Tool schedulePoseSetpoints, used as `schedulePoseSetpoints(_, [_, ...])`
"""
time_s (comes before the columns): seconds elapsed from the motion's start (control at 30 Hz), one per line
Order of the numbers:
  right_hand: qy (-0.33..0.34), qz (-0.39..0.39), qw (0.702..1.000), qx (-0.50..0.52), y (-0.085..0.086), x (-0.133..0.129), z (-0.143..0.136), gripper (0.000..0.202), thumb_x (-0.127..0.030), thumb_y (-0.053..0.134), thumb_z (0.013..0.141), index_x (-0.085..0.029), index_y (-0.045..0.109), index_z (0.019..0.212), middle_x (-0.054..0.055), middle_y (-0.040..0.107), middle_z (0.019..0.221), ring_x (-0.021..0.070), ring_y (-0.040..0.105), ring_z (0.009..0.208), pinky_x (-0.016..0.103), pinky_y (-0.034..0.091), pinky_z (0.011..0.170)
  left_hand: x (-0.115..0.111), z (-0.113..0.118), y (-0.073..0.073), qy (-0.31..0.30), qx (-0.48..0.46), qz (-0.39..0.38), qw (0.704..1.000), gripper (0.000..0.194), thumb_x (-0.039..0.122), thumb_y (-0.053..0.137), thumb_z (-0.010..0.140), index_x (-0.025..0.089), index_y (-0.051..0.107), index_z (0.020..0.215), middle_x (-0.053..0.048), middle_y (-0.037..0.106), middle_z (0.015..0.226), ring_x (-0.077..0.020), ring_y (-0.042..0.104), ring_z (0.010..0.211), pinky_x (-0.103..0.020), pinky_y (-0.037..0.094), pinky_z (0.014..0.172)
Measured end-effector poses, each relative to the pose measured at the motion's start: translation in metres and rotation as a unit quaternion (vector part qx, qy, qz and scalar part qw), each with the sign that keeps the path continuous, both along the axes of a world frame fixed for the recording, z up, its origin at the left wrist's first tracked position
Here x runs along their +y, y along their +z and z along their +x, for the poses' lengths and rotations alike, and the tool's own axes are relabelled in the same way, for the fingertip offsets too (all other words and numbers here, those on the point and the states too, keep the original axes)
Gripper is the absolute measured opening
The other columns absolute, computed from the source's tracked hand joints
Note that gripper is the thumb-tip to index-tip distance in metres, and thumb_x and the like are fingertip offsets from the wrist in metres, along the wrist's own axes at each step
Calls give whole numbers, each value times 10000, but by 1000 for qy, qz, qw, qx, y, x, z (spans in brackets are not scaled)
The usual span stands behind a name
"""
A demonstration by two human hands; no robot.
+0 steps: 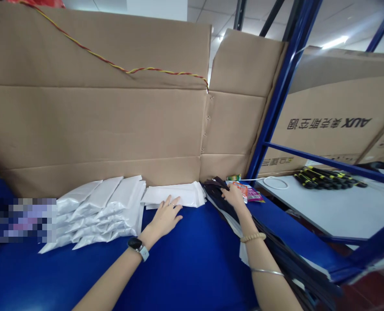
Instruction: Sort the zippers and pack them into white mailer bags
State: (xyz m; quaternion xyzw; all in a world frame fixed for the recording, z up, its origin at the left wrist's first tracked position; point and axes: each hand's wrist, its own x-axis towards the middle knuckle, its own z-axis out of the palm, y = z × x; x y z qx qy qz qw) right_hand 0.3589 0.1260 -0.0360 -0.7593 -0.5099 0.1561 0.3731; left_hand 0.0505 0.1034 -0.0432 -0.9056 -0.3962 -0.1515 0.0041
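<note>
My left hand [166, 217] rests with fingers spread at the near edge of a flat stack of white plastic mailing bags [179, 195]. To its left lies a pile of filled white mailing bags [114, 207], stacked in overlapping layers. On the right, my right hand [234, 196] has its fingers closed round the far end of a dark fabric strip [218, 183]. That strip belongs to a long bundle of dark strips [276, 246], which runs along the right of the blue table towards me, partly hidden by my forearm. White sheets show under the bundle.
Cardboard panels [98, 125] stand behind the blue table [192, 259]. Colourful packets [253, 194] lie beyond my right hand. A blue metal frame [276, 99] rises at right, with black-and-yellow handled things [324, 178] on a grey table [328, 211] behind it.
</note>
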Motion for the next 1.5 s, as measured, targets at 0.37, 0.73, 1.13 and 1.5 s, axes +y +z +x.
schedulePoseSetpoints(0.37, [230,99,904,347,35,-25,-39,251,-379,554,756,-154,499,853,-45,470,586,55,405,426,182,294,415,15,34,12,19,-218,-59,974,293,381,401,882,193,624,858,-120,582,1154,-280,480,1136,-456,340,979])
schedulePoseSetpoints(0.73, [382,-8,897,222,27,-60,-153,185,-344,375,874,-184,440,940,-63,504,530,85,450,370,195,363,391,-23,28,35,-9,-629,-430,647,333,471,528,821,161,604,917,-115,659,985,-216,610,927,-358,456,827])
schedulePoseSetpoints(1.13, [435,21,897,81,25,-66,-159,370,-515,558,792,-172,595,925,77,647,910,211,602,847,341,453,788,-37,-12,29,12,-660,-388,643,245,318,633,762,128,620,915,-87,682,893,-193,635,839,-361,456,843])
schedulePoseSetpoints(1.5, [303,91,868,384,11,-57,-169,349,-477,538,809,-158,641,907,64,643,847,154,577,667,303,467,644,-57,-9,22,-2,-603,-451,658,397,295,596,797,150,565,1164,-77,663,895,-159,618,711,-333,476,750])
